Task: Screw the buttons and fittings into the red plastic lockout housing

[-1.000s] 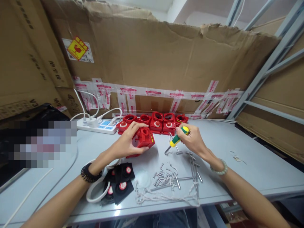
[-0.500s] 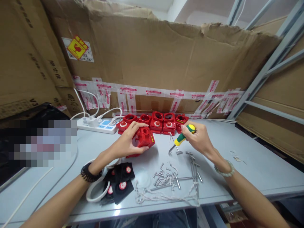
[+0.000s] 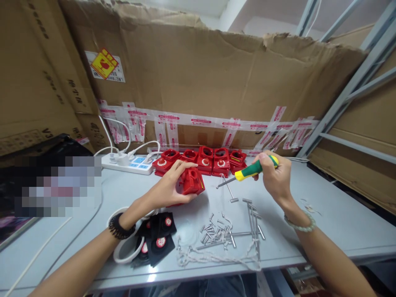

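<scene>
Left hand holds red housing; screwdriver lifted over open table

A pale grey counter carries everything. Along its back edge, against the cardboard, stands a row of red plastic housings, and to their left lies a white power strip with plugs and white cables in it. Near the front edge lies a scatter of silver screws beside several long metal rods, with a tangle of white string just in front of them. Left of the screws, black square pads with red centres are heaped partly over a white ring. A blurred dark mass sits at the far left.
</scene>
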Motion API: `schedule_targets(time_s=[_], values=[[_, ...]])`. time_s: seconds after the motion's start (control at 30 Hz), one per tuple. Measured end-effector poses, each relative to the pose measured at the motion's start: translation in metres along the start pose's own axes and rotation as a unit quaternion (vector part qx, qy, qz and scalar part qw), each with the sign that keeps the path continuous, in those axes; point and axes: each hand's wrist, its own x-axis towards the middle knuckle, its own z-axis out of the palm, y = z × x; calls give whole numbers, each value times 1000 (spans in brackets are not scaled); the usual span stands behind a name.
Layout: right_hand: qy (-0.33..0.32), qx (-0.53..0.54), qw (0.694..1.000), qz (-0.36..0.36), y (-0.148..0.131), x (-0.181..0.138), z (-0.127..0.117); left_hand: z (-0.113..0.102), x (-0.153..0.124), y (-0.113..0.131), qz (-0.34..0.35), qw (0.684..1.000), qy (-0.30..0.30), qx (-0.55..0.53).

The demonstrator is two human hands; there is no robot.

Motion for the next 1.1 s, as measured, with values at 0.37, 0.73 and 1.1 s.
schedule_targets(time_s=[0.37,0.73,1.1], values=[[78,159,983,56,19,8,4,4,0,5,-12,1000,-16,-7],[96,268,945,162,11,6,31,4,0,10,7,1000,-17,-11],[115,251,940,202,26,14,29,-9,-3,6,-26,996,-3,-85]])
